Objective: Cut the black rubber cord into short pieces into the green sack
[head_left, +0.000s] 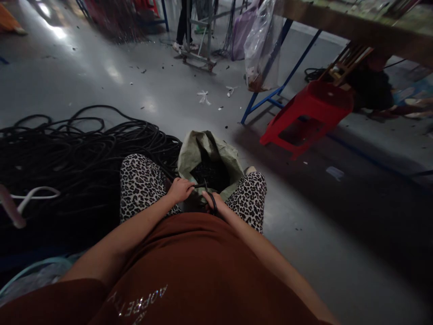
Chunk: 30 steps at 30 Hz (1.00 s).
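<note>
I sit with leopard-print knees apart and a green woven sack open between them, dark cut pieces inside it. My left hand is closed around the end of a black cable held over the sack's mouth. My right hand is closed on black-handled scissors, their blades at the cable end. Both hands sit close together just above my lap.
A big heap of black cable lies on the floor at my left, with a white cord on it. A tipped red plastic stool, a blue-legged table and a hanging plastic bag stand ahead right. Another person's legs are far back.
</note>
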Tool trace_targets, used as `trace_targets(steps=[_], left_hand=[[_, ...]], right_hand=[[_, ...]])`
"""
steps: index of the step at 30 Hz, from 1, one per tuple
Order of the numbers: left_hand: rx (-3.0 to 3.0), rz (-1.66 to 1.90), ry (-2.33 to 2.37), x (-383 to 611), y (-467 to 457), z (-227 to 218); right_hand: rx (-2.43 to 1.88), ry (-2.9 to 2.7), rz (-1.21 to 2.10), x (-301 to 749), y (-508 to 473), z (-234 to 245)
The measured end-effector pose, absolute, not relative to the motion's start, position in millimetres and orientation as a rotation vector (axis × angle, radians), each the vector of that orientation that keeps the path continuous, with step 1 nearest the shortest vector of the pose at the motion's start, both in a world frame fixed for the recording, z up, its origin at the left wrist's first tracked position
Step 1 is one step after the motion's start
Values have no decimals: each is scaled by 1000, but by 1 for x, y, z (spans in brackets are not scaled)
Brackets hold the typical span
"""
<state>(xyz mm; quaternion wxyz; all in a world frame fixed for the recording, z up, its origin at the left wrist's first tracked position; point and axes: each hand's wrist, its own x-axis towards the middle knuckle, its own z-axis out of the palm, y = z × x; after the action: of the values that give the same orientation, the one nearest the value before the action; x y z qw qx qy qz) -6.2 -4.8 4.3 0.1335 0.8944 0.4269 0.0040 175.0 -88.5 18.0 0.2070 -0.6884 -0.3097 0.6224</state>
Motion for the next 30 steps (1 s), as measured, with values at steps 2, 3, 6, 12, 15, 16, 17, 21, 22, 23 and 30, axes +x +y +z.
trace_targets(steps=[2,3,6,12,15,16,17,21,22,23,30], left_hand=[[2587,23,1244,-7,-4,4],[2582,31,1246,-7,-4,3],[2572,60,1232,-9,-2,2],[2578,52,1292,-10,1,1],[2579,26,1312,-8,1,2],[2581,16,1317,-8,1,2],[2583,6,1320,-8,1,2],[2585,3,1312,-7,0,3],[2577,11,1313,-7,0,3],[2570,17,1315,-7,0,3],[2563,18,1314,-8,0,2]], right_hand=[[-1948,-924,1728,175,-89,19],[-1963,-956,1719,175,-88,20],[-1990,-1015,1687,176,-87,22],[-2067,-1035,1654,176,-86,17],[-2086,-1065,1661,177,-86,11],[-2096,-1065,1667,177,-86,9],[-2107,-1065,1671,177,-86,8],[-2128,-1086,1673,177,-86,3],[-2123,-1081,1673,177,-86,2],[-2117,-1070,1675,177,-87,1],[-2115,-1107,1650,177,-87,-5]])
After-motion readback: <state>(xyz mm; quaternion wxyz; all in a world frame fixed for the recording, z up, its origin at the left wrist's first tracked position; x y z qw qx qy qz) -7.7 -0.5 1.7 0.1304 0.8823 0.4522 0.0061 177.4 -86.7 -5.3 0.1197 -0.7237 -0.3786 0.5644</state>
